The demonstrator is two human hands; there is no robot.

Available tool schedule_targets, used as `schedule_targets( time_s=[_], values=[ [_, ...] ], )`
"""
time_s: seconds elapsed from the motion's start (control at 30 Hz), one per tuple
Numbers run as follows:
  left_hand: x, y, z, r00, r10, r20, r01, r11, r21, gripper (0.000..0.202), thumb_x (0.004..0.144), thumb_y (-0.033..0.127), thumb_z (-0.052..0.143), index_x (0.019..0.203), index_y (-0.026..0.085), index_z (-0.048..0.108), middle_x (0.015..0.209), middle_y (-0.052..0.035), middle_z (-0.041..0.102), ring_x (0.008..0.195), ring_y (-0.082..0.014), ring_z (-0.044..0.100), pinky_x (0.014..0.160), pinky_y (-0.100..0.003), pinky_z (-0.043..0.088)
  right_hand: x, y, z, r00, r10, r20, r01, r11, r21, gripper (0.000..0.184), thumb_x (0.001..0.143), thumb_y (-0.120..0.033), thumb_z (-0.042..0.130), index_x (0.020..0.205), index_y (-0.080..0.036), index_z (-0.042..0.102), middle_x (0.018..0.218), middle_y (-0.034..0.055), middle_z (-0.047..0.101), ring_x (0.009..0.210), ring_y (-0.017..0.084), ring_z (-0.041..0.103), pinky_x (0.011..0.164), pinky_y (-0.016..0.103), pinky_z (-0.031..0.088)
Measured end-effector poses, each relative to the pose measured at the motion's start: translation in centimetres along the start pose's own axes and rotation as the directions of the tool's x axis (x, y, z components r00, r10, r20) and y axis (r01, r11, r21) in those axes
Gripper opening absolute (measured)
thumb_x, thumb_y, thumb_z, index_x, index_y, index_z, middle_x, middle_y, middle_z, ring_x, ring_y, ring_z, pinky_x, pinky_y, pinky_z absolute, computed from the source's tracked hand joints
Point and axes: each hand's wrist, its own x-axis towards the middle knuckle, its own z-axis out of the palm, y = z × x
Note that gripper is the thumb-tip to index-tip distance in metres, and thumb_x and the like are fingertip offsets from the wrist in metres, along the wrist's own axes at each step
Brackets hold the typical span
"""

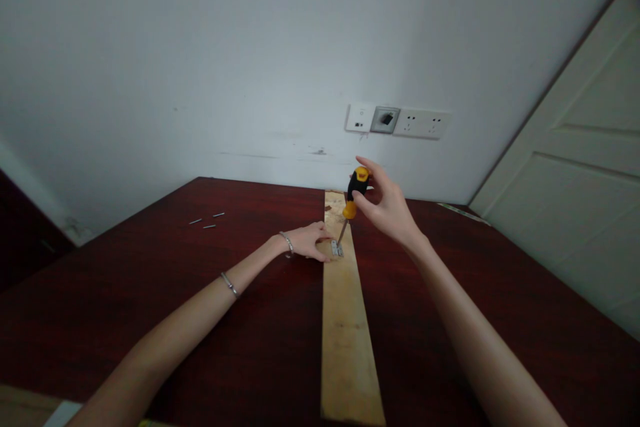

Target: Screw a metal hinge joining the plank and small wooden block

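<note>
A long pale wooden plank [347,327] lies lengthwise on a dark red table [150,267]. A small metal hinge [337,249] rests on the plank near its far end. My right hand [387,210] grips the black and yellow handle of a screwdriver [354,197], which stands nearly upright with its tip on the hinge. My left hand [310,241] lies on the plank's left edge, with its fingers pressed against the hinge. Two bracelets sit on my left arm.
Three small screws or nails [206,220] lie on the table at the far left. A white wall with a row of sockets [397,121] stands behind the table. A white door [575,193] is at the right.
</note>
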Motion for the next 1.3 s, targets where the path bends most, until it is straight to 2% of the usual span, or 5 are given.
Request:
schedule_targets(
  time_s=[0.2, 0.7, 0.87, 1.03, 1.3],
  values=[
    [-0.1, 0.1, 0.0, 1.0, -0.024, 0.006, 0.024, 1.0, 0.003, 0.062, 0.069, 0.048, 0.07, 0.121, 0.017, 0.056, 0.113, -0.0079, 0.048, 0.109, -0.0244, 0.046, 0.098, -0.033, 0.036, 0.0, -0.4, -0.3, 1.0, 0.011, 0.006, -0.01, 0.998, -0.063, 0.053, 0.077, -0.031, 0.062, 0.128, -0.023, 0.05, 0.112, 0.01, 0.056, 0.085, 0.02, 0.056, 0.07, 0.034, 0.053],
    [-0.1, 0.4, -0.1, 1.0, -0.015, 0.002, 0.015, 1.0, 0.01, 0.061, 0.069, 0.047, 0.071, 0.121, 0.018, 0.056, 0.111, -0.0072, 0.048, 0.106, -0.0226, 0.047, 0.096, -0.03, 0.036, -0.1, -1.0, -0.4, 0.993, -0.093, 0.075, 0.102, 0.987, -0.127, 0.061, 0.079, -0.024, 0.056, 0.137, -0.027, 0.035, 0.115, 0.0086, 0.056, 0.093, 0.022, 0.055, 0.083, 0.042, 0.048],
    [-0.2, 0.5, -0.2, 1.0, -0.018, -0.011, 0.018, 1.0, -0.001, 0.059, 0.068, 0.047, 0.071, 0.119, 0.018, 0.058, 0.11, -0.0068, 0.049, 0.104, -0.0228, 0.048, 0.096, -0.031, 0.037, -0.2, -1.2, -0.2, 0.997, -0.051, 0.052, 0.059, 0.983, -0.173, 0.053, 0.079, -0.031, 0.06, 0.13, -0.025, 0.046, 0.105, 0.0087, 0.056, 0.078, 0.019, 0.054, 0.074, 0.039, 0.051],
    [-0.2, 0.5, -0.2, 1.0, -0.02, -0.011, 0.02, 1.0, -0.01, 0.059, 0.068, 0.046, 0.072, 0.119, 0.02, 0.058, 0.109, -0.0062, 0.048, 0.103, -0.022, 0.048, 0.094, -0.03, 0.037, -0.2, -0.8, 0.1, 0.99, -0.136, 0.048, 0.14, 0.983, -0.116, 0.06, 0.08, -0.021, 0.054, 0.137, -0.025, 0.036, 0.118, 0.0089, 0.056, 0.094, 0.021, 0.056, 0.081, 0.039, 0.049],
    [-0.2, 0.4, -0.2, 1.0, -0.026, -0.005, 0.026, 1.0, -0.008, 0.061, 0.068, 0.046, 0.072, 0.12, 0.019, 0.057, 0.111, -0.0068, 0.048, 0.106, -0.0231, 0.047, 0.096, -0.03, 0.036, -0.3, -0.7, 0.1, 0.993, -0.069, 0.092, 0.078, 0.992, -0.094, 0.061, 0.082, -0.023, 0.052, 0.139, -0.025, 0.032, 0.121, 0.0094, 0.054, 0.091, 0.021, 0.057, 0.079, 0.039, 0.05]
  ],
)
